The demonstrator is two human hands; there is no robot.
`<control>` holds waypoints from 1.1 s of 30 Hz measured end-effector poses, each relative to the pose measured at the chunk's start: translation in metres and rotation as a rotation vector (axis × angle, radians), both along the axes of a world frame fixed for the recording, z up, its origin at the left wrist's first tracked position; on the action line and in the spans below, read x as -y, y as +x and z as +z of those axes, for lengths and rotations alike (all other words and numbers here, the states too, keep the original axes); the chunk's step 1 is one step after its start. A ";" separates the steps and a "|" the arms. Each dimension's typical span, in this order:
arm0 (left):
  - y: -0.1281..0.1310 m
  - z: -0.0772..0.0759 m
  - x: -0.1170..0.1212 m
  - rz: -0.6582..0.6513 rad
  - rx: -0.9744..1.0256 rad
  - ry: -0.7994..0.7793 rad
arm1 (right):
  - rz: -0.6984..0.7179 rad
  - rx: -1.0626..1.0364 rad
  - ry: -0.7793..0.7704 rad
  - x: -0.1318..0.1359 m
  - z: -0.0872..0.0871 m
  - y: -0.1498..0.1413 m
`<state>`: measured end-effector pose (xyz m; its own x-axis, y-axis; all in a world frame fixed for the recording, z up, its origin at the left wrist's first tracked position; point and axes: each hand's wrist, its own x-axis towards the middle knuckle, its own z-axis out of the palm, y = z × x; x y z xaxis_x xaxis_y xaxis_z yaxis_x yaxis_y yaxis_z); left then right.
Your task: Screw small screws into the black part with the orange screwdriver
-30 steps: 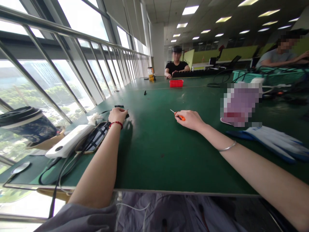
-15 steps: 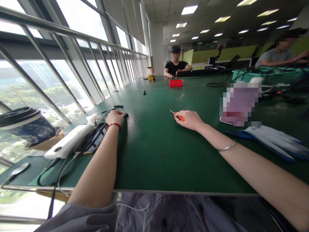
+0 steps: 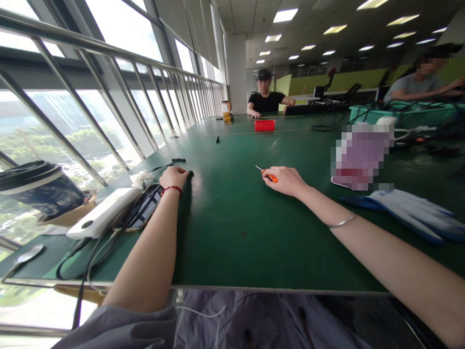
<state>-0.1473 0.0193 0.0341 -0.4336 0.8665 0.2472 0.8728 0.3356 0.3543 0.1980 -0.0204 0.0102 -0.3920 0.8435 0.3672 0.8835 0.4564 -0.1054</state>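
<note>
My right hand (image 3: 286, 179) is closed round the orange and black handle of a screwdriver (image 3: 273, 178), whose thin metal shaft points away to the left over the table. My left hand (image 3: 173, 177) rests on the left part of the table, fingers closed on a small black piece (image 3: 191, 174) that sticks out at the fingertips. Its kind is too small to make out. A phone (image 3: 143, 211) lies under and beside my left wrist, with a white power bank (image 3: 105, 213) next to it.
The green table (image 3: 232, 242) stretches ahead. At left stand a paper cup (image 3: 41, 189), cables and a metal railing (image 3: 119, 52). A red tray (image 3: 264, 126) sits far ahead before a person (image 3: 267, 99). Right are work gloves (image 3: 410, 211), a blurred pink-purple packet (image 3: 363, 155) and a green basket (image 3: 403, 115).
The small black piece at my left fingertips has turned slightly. My right hand and the screwdriver have stayed put. Across the table, the person's arm has shifted outward to the right.
</note>
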 end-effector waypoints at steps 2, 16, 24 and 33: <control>0.000 0.000 0.000 -0.002 0.009 0.021 | 0.000 -0.002 0.001 0.000 0.000 0.000; 0.009 -0.007 -0.005 -0.063 -0.048 0.002 | -0.005 -0.106 0.124 -0.003 -0.004 0.001; 0.094 -0.017 0.001 -0.502 0.029 0.011 | -0.026 -0.454 0.301 0.000 -0.004 -0.007; 0.148 -0.031 0.023 -0.659 0.000 0.169 | 0.042 -0.913 0.368 0.028 0.010 -0.039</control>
<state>0.0009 -0.0037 0.0034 0.1720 0.8992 0.4024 0.8759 -0.3265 0.3553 0.1591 -0.0484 0.0203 0.1458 0.6076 0.7807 0.5158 0.6267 -0.5841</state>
